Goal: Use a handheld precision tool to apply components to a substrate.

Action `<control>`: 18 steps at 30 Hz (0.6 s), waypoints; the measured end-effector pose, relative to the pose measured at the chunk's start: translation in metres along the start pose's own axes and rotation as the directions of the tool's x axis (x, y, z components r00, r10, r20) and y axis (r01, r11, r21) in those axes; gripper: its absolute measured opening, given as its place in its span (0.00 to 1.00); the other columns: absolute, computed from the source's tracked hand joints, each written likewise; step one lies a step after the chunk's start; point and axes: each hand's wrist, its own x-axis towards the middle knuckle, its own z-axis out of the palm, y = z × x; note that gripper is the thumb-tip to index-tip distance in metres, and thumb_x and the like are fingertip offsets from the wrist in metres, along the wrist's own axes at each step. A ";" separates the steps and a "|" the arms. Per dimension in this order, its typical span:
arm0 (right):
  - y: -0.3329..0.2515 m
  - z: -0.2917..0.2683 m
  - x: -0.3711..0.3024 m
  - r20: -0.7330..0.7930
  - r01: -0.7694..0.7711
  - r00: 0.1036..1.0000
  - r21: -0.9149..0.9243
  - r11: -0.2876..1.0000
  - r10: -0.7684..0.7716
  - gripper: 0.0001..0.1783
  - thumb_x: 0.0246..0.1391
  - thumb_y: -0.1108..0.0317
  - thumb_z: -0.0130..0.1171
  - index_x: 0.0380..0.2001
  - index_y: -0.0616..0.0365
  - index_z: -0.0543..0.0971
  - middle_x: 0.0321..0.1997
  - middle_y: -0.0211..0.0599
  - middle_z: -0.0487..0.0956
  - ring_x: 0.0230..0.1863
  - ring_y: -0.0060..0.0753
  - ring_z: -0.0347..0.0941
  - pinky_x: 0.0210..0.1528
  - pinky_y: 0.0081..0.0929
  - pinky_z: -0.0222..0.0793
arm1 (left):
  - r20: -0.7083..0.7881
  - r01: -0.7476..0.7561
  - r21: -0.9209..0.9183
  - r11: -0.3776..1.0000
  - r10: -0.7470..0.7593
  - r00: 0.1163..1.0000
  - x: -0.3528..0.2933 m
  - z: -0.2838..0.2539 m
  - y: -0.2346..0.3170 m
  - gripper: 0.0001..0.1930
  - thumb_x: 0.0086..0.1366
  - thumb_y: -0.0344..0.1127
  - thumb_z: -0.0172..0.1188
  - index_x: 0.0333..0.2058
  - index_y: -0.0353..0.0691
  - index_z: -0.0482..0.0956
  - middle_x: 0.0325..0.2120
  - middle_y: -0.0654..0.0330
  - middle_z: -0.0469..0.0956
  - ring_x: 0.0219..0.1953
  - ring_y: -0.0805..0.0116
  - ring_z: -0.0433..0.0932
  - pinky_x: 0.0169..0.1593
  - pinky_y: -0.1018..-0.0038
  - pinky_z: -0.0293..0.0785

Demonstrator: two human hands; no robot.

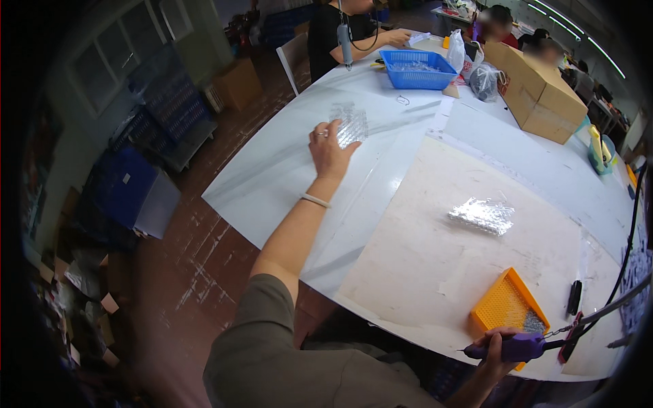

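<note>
While right hand [497, 355] grips tool [524, 347], left hand [330, 153] spread, touching plastic [353, 121]

Smooth plastic tool [522, 347], matt cardboard box [541, 95]

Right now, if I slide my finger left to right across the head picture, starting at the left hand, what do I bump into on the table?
Left hand → blue basket → shiny strips → orange tray → black pen-shaped thing → teal container.
</note>
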 end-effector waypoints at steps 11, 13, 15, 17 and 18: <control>-0.001 0.014 -0.003 0.008 -0.036 0.999 -0.035 0.999 0.037 0.12 0.49 0.80 0.56 0.37 0.63 0.69 0.26 0.43 0.75 0.17 0.31 0.73 0.26 0.25 0.75 | 0.283 0.150 0.088 0.985 -0.169 0.944 -0.007 0.001 -0.021 0.30 0.52 0.38 0.71 0.55 0.57 0.72 0.46 0.60 0.68 0.49 0.57 0.72 0.51 0.64 0.72; 0.000 0.014 -0.004 0.010 -0.020 1.000 -0.029 0.999 0.021 0.12 0.49 0.80 0.57 0.37 0.63 0.69 0.26 0.43 0.76 0.17 0.31 0.73 0.26 0.25 0.75 | 0.238 0.076 0.164 0.984 -0.114 0.964 -0.009 0.007 -0.027 0.30 0.52 0.37 0.71 0.55 0.57 0.72 0.45 0.60 0.68 0.48 0.58 0.72 0.50 0.64 0.72; 0.001 0.012 -0.005 -0.007 -0.041 0.999 -0.023 0.999 0.041 0.12 0.49 0.80 0.57 0.38 0.62 0.69 0.26 0.43 0.76 0.18 0.32 0.73 0.26 0.25 0.75 | 0.196 0.006 0.241 0.971 -0.055 0.979 -0.012 0.013 -0.032 0.30 0.52 0.36 0.71 0.54 0.57 0.73 0.44 0.61 0.68 0.46 0.59 0.72 0.50 0.65 0.72; 0.001 0.010 -0.004 -0.003 -0.048 0.999 -0.033 0.998 0.048 0.12 0.49 0.81 0.57 0.38 0.62 0.69 0.26 0.43 0.76 0.18 0.32 0.73 0.26 0.25 0.75 | 0.135 0.037 0.228 0.973 -0.070 0.988 -0.016 0.017 -0.037 0.29 0.52 0.34 0.71 0.54 0.57 0.73 0.43 0.61 0.68 0.44 0.60 0.71 0.49 0.66 0.72; 0.001 0.010 -0.005 0.004 -0.056 0.998 -0.040 0.998 0.056 0.12 0.49 0.81 0.56 0.38 0.62 0.69 0.26 0.43 0.76 0.18 0.32 0.73 0.27 0.25 0.75 | 0.139 0.036 0.226 0.973 -0.068 0.988 -0.016 0.018 -0.039 0.29 0.52 0.34 0.71 0.54 0.57 0.73 0.43 0.61 0.68 0.44 0.60 0.71 0.49 0.66 0.72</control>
